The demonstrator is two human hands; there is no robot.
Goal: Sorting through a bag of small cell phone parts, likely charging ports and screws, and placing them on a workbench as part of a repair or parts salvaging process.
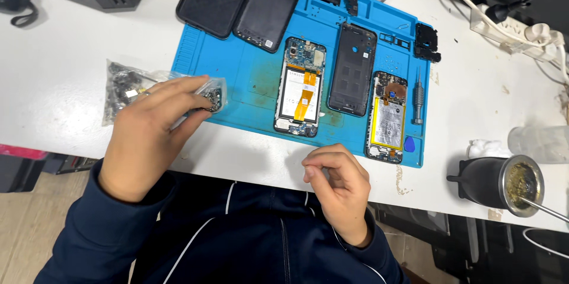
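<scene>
Left hand rests on a clear bag of small dark parts near the front-left edge of the surface, just left of the blue mat. Its fingers are closed narrowly on the bag's right end, pinching a small dark part through or at the plastic; which, I cannot tell.

Right hand hovers at the front edge, fingers curled in, thumb and forefinger pinched; whether anything tiny is held cannot be seen.

On the mat lie two opened phones, a back frame between them, and a screwdriver near the right edge.

Judgement: draw the part out slowly over the mat, bag mouth upward, so loose pieces do not scatter toward the front edge.
</scene>
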